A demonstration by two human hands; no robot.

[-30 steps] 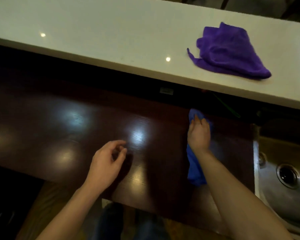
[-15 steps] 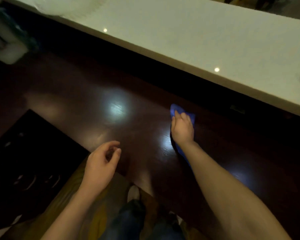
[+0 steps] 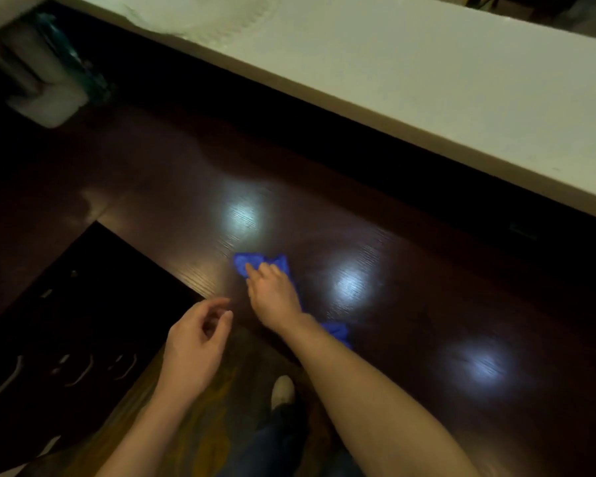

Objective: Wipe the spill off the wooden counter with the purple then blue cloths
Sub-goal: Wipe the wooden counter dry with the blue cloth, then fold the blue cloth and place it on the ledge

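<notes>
My right hand (image 3: 274,296) presses flat on the blue cloth (image 3: 260,262), which lies on the dark wooden counter (image 3: 410,304) near its front edge; part of the cloth shows behind my wrist. My left hand (image 3: 195,342) hovers just off the counter's front edge, fingers loosely curled and holding nothing. The purple cloth is out of view. No spill can be made out on the glossy wood, only lamp reflections.
A raised white ledge (image 3: 427,80) runs along the back of the counter. A pale container (image 3: 45,94) stands at the far left. Dark drawers with handles (image 3: 80,370) sit below on the left. My shoe (image 3: 283,390) shows on the floor.
My right hand has slid the blue cloth leftward along the counter, away from the sink end. The view swung left, so the purple cloth and the sink left the frame.
</notes>
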